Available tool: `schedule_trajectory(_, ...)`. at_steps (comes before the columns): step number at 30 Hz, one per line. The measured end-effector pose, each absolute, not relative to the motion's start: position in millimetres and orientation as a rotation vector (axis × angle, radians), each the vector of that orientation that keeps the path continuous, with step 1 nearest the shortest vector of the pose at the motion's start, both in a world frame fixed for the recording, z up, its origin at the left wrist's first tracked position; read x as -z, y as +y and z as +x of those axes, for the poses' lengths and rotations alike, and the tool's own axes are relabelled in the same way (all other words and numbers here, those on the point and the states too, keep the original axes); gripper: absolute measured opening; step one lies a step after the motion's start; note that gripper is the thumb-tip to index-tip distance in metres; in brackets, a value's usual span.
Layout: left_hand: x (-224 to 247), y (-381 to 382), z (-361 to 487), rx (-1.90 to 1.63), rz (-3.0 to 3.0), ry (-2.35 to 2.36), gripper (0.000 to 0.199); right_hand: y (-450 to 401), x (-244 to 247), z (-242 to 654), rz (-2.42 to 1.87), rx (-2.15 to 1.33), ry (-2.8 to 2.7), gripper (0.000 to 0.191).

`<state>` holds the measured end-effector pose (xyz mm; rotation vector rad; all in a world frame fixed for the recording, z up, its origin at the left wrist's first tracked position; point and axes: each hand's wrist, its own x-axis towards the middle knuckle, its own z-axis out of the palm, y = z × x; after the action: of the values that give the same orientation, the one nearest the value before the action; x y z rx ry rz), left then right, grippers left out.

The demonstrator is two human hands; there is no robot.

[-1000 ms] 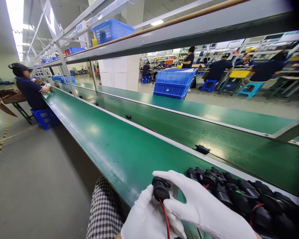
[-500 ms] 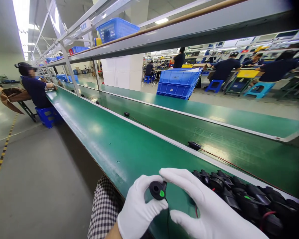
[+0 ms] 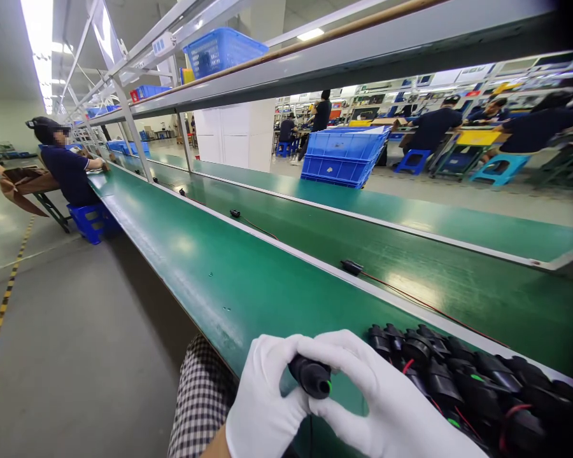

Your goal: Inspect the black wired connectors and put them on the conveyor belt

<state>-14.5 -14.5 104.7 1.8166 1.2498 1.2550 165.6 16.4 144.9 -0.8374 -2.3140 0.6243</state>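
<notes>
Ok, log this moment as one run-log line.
left hand: grip on small black round plastic socket | right hand: grip on same socket | beside: pile of black wired sockets on green belt

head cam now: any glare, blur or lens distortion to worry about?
Head view: ceiling light strip is blown out; soft glare patches on the green belt. Wide-angle warp bends the shelf rails, and the top-right corner is vignetted dark. Left hand and right hand gripping the black part look sharp; the black pile loses shadow detail.

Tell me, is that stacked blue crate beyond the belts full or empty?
Cannot tell: the blue crate shows only its side walls.
</notes>
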Motion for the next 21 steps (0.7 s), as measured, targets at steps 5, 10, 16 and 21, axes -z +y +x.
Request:
schedule_trajectory(5,-100.0,-19.5,-9.1,-1.405,1.844,1.53,0.04,30.0,-146.7,164.0,-1.119,-1.037,-2.101,0.03)
schedule_trajectory(10,-108.3,-18.0,-13.7,-1.256,1.451,1.247,0.035,39.3,-132.7,163.4,-0.988,-1.441,-1.838,0.022)
schedule_trajectory(16,-95.6,-12.1,-3.0,-1.029,0.382,0.376,0.056,43.7,-133.0,157.4,-0.891,-1.587,-1.842,0.045)
schedule_trajectory(21,-86.7,-8.9,12.7,-0.902,0.265,0.28,0.054,34.8,-138.7,146.4,-0.928,-1.719,-1.762,0.049)
